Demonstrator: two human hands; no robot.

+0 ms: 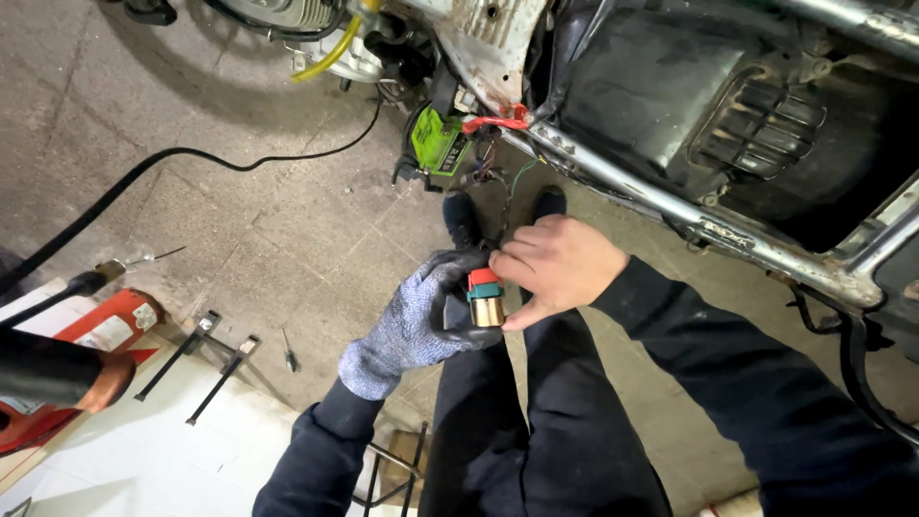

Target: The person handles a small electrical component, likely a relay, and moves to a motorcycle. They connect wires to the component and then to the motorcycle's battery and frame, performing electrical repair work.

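The floor (258, 230) was grey concrete, stained and scored into rough slabs. Across it, left of the motorcycle frame (670, 206), a black cable (144, 172) snaked toward the engine (316, 24). A green battery (436, 142) with a red lead hung at the frame's near end. Well left of the frame, a red canister (105, 330) lay by a white board (144, 450), with two black metal strips (201, 359) and a small screwdriver (289, 356) just beside it. Light was even and dull.
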